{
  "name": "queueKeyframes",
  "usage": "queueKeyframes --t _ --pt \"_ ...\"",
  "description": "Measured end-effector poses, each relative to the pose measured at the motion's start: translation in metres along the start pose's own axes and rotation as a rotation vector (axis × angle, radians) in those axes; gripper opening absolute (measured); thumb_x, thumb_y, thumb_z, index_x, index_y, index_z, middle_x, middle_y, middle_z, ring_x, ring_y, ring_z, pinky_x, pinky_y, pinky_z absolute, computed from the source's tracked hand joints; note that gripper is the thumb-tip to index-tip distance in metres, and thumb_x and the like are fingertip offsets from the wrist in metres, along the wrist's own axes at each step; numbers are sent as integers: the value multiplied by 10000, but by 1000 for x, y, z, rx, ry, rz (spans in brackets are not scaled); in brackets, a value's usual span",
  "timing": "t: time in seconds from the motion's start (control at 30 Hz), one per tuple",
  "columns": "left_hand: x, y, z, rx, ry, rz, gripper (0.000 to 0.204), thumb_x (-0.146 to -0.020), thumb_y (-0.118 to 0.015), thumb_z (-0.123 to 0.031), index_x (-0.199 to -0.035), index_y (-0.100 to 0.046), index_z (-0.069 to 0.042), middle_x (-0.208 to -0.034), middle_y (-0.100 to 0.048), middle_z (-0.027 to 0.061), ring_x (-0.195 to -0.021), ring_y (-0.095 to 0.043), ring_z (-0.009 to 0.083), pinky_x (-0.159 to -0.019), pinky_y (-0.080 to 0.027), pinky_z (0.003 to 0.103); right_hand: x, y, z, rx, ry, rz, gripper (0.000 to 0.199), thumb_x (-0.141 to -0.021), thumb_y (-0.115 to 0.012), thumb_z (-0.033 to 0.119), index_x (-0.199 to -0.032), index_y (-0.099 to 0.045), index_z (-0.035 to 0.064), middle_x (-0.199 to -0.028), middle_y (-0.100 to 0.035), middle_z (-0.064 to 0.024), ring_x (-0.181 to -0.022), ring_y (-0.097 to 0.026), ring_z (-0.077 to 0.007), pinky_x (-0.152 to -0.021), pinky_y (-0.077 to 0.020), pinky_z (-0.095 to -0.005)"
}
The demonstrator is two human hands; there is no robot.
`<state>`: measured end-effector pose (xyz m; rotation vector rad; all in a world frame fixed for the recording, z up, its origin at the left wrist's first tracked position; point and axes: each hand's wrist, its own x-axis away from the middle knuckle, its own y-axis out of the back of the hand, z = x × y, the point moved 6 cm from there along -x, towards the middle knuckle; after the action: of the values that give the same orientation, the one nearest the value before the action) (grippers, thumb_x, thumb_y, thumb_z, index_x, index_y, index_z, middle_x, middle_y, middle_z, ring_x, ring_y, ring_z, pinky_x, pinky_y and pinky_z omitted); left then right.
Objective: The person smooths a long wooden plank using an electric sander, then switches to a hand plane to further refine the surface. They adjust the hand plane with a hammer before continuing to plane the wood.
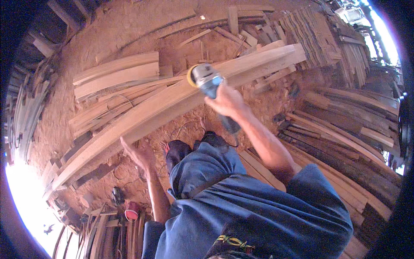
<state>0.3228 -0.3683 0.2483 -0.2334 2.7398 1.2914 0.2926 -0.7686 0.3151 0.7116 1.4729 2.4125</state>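
Observation:
A long pale wooden beam (142,113) runs slantwise in front of me, from the lower left to the upper right. My right hand (229,102) is wrapped round the body of an angle grinder (208,79) with a blue and silver housing and a yellow-edged disc. The grinder's head is over the beam near its middle; whether the disc touches the wood I cannot tell. My left hand (139,154) is at the beam's near side, its fingers stretched out and holding nothing. Contact between its fingertips and the beam is unclear.
Beyond the beam lie thick cut boards (118,77) and thinner strips. Stacked planks (345,108) fill the right side. A red container (132,210) and a dark tool (117,196) sit at the lower left. My bare feet stand on the dusty ground, close to a thin cable.

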Motion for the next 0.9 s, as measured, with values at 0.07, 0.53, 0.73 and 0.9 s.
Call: queueKeyframes --t 0.07,0.53,0.73,0.9 --pt "-6 -32 -63 -79 -104 74 883 -914 -745 -248 -1593 -259 38 -1633 -283 303 -1525 -267 454 -1266 -213 522 -20 28 -69 -6 -93 -22 817 -823 -746 524 -1272 -545 -128 -1065 -718 -306 -1026 -706 -473 -886 -573 -541" --pt "4 -116 -138 -463 -241 328 961 -906 -698 -500 -1633 -261 -48 -1715 -192 183 -1591 -118 400 -1269 -19 611 -71 90 -215 -87 -70 -130 765 -835 -773 521 -1210 -573 -115 -1094 -696 -343 -1077 -678 -495 -925 -545 -535" --pt "-2 -92 -96 -527 -192 203 912 -935 -656 -522 -1639 -274 -87 -1724 -187 148 -1596 -104 384 -1266 -11 618 -33 43 -101 -41 -13 -10 777 -866 -736 491 -1233 -503 -153 -1070 -699 -341 -1016 -691 -512 -887 -560 -569" --pt "-11 -73 -53 -625 -114 137 859 -987 -541 -590 -1649 -262 -120 -1731 -173 132 -1600 -100 364 -1263 20 619 -14 11 -9 18 141 55 734 -854 -740 492 -1140 -554 -158 -989 -702 -345 -952 -697 -520 -835 -568 -572"
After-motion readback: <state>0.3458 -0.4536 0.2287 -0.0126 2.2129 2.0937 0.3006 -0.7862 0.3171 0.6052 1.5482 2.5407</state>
